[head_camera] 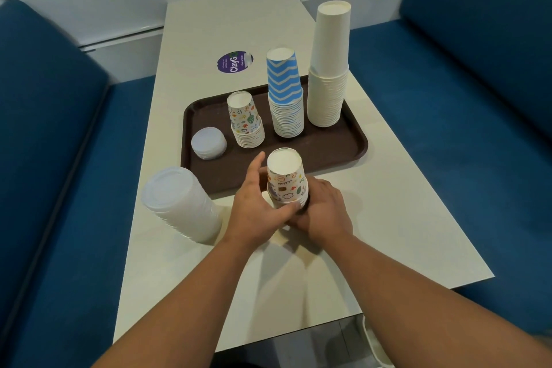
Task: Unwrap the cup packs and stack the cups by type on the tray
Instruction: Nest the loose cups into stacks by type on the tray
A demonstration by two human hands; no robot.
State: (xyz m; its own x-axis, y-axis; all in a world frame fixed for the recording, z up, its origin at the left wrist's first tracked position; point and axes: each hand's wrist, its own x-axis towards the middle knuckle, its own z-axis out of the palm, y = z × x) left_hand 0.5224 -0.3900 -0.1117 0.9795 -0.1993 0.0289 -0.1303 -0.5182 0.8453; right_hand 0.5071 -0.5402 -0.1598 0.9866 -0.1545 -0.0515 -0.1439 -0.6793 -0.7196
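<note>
Both hands hold an upside-down stack of doodle-print cups (pixel 286 179) at the near edge of the brown tray (pixel 334 149). My left hand (pixel 257 209) wraps its left side with the thumb across the front. My right hand (pixel 324 212) grips its lower right side. On the tray stand a second doodle-print stack (pixel 246 124), a blue zigzag stack (pixel 285 98), a tall plain white stack (pixel 328 69) and a low pile of small clear lids (pixel 208 143).
A stack of large translucent lids (pixel 182 206) stands on the cream table (pixel 388 218) to the left of my hands. A purple round sticker (pixel 235 62) lies behind the tray. Blue bench seats (pixel 478 98) flank the table on both sides.
</note>
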